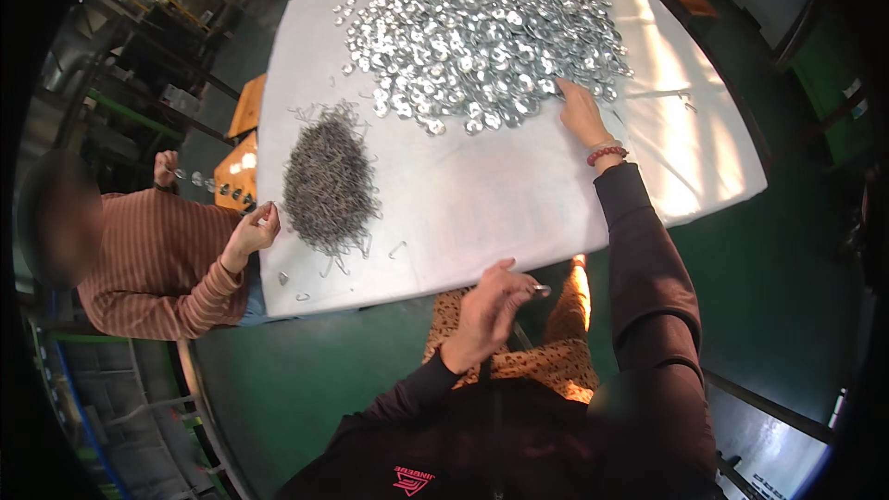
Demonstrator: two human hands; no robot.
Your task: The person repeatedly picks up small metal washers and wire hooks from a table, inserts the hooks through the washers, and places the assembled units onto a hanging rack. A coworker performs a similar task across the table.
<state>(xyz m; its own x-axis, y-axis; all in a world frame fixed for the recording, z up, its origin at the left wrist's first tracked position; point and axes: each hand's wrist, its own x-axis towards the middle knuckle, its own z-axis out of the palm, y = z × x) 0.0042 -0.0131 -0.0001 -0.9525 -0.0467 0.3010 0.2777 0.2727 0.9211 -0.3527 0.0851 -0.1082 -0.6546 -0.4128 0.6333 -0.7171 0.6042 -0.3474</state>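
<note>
A white table (519, 194) filled the upper middle of the frame. At its top spread a heap of shiny round metal discs (482, 37), longest left to right; the right hand (582, 113) lay open-fingered on its lower right edge. Left of centre sat a grey pile of wire clips (329, 181), elongated top to bottom. Below the table's edge, the left hand (491, 310) pinched a small metal piece (541, 290) pointing right. A co-worker's hand (252, 230) hovered beside the clips.

Few items only. Small red logo patch (413, 479) on the dark top at the bottom edge, angular shape, left of centre. White sign strip (776, 484) with small dark print on the floor, bottom right corner. Two small white labels (857, 98) on a green cabinet at the right edge, too small to make out. No screens or packages visible.
</note>
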